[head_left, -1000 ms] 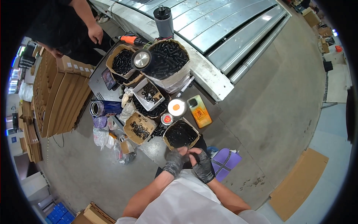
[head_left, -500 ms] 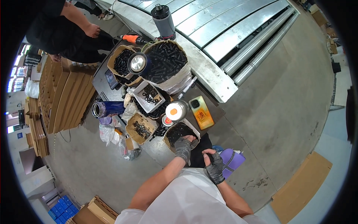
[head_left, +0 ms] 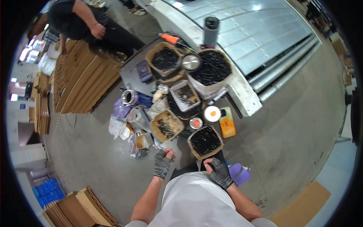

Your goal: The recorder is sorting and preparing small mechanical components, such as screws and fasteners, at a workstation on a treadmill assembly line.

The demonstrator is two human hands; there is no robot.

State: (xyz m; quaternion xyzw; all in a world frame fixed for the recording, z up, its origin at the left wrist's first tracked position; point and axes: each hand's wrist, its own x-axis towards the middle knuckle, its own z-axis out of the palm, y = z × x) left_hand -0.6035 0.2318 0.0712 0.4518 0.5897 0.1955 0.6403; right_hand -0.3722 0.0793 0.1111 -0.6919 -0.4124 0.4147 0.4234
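My left hand [head_left: 162,163], in a grey fingerless glove, is in front of a cardboard box of small dark parts [head_left: 153,128]. Its thumb and fingers are pinched together; anything between them is too small to make out. My right hand [head_left: 219,172], gloved alike, is held before my body just below a cardboard box of thin black pieces [head_left: 196,154]. Its fingers are curled in, and what they hold, if anything, is hidden. Behind these boxes a white tray [head_left: 189,109] contains small dark rings.
A bottle with a white lid [head_left: 212,113] stands beside a yellow-orange phone [head_left: 228,126]. Larger containers of black parts [head_left: 211,68] stand farther back, near a metal conveyor [head_left: 261,41]. Plastic bags [head_left: 117,126] hang at the table's left. Another person [head_left: 94,22] stands by stacked cardboard [head_left: 83,79].
My left hand has come out of the near box of black pieces and moved left. My right hand stays near my body, still curled. The view has shifted, so the table appears farther right.
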